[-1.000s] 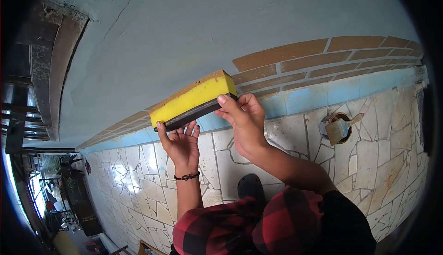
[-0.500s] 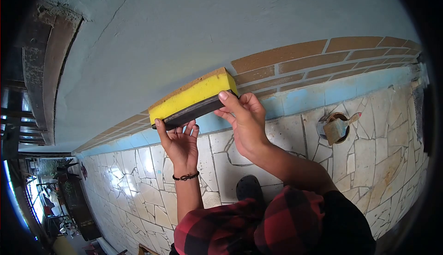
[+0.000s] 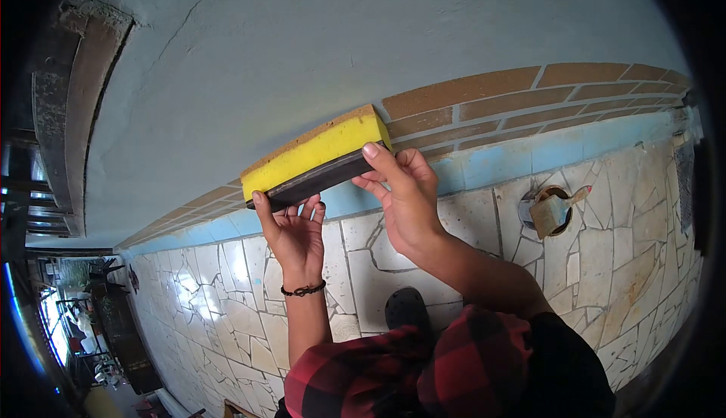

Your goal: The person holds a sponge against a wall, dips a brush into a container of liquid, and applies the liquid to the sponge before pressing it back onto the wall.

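Note:
A long yellow sponge block (image 3: 318, 150) with a black backing strip sits between my hands, its paint-stained brown face turned to the grey wall (image 3: 318, 40). My left hand (image 3: 297, 236) grips the strip's lower left end, thumb on the near side and fingers beneath. At the right end, my right hand (image 3: 404, 187) holds the strip with its thumb on top and fingers curled below. Brown painted brick shapes (image 3: 469, 97) cover the wall to the right of the sponge, and more run low to the left. Whether the sponge's face fully touches the wall is hidden.
A can (image 3: 558, 225) with brown paint stands on the stone-tiled floor (image 3: 605, 267) at the right, a paintbrush (image 3: 550, 215) laid across its top. A light blue band (image 3: 514, 157) runs along the wall's base. Furniture (image 3: 113, 327) is at the far left.
The sponge and both hands have shifted very slightly up in view, and the sponge's right end is tilted a little higher. The hold of both hands is the same.

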A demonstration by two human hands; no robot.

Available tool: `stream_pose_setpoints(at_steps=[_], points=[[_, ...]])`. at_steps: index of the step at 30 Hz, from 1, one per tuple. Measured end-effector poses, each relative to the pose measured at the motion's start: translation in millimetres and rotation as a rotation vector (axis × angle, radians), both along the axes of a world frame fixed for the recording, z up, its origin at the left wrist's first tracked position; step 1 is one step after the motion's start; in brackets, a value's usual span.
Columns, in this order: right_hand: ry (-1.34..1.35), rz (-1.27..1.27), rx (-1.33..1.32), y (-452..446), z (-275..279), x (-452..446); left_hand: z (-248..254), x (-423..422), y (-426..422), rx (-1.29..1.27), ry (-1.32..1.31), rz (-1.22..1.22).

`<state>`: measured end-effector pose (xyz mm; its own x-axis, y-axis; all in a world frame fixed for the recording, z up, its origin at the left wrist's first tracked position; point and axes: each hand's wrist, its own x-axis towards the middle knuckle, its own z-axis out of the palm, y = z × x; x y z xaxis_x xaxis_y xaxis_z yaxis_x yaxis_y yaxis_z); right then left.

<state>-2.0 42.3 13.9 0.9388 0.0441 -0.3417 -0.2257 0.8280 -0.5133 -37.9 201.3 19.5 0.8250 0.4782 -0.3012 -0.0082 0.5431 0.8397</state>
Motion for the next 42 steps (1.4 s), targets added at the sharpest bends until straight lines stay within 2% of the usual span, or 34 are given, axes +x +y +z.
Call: stream_pose_setpoints(at_steps=[42], points=[[0.016, 0.001, 0.015, -2.0, 0.9, 2.0, -0.3, 0.1, 0.7, -0.026, -0.010, -0.030]])
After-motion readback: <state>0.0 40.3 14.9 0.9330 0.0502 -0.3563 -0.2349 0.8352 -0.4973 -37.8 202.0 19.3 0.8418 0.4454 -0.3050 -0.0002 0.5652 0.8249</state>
